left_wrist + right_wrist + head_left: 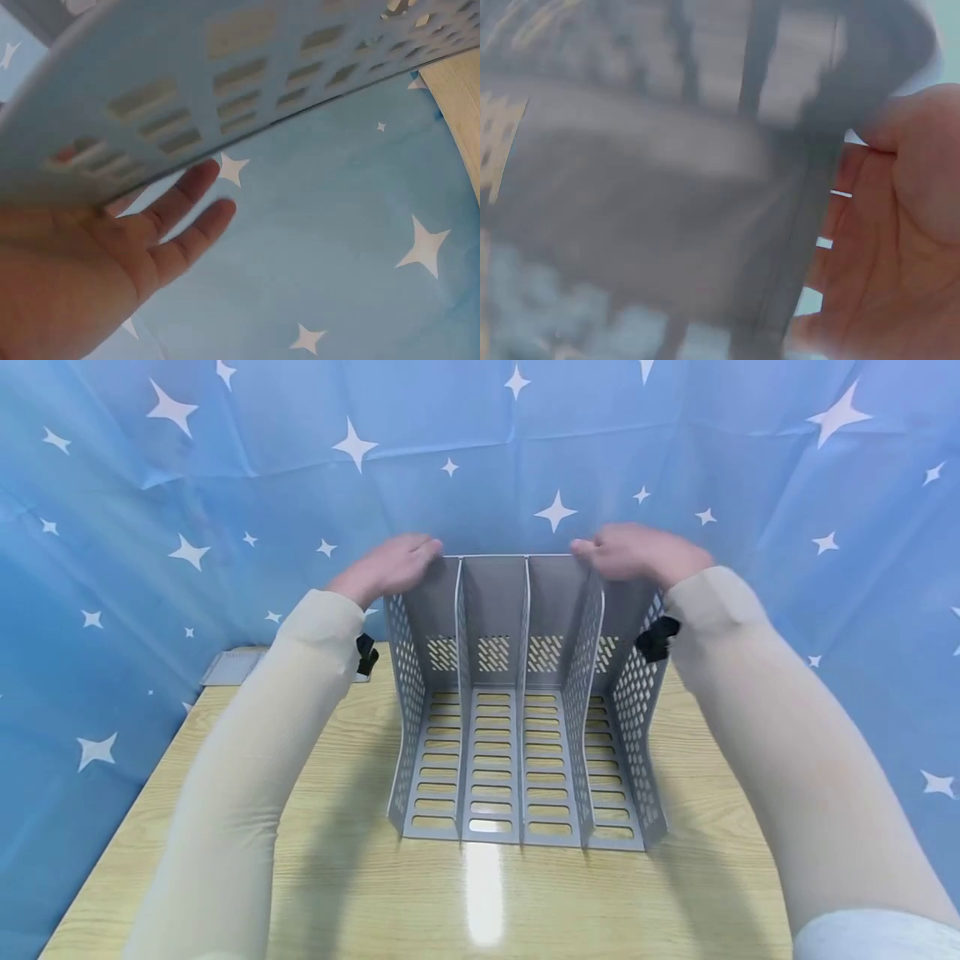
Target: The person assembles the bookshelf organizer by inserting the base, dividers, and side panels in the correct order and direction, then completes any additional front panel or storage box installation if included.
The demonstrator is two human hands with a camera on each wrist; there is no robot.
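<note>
A grey file rack with several upright slots stands on the table, its open front toward me. Its sides are perforated and its base is slotted. My left hand grips the top back edge at the left corner; in the left wrist view, two of its fingers extend past the perforated side panel. At the right end of the same edge, my right hand holds on with the thumb on the near side. In the right wrist view its fingers pass behind the back panel.
A light wood-grain table carries the rack. Behind and to the left hangs a blue curtain with white stars. A flat pale object lies at the table's back left, partly hidden by my left sleeve.
</note>
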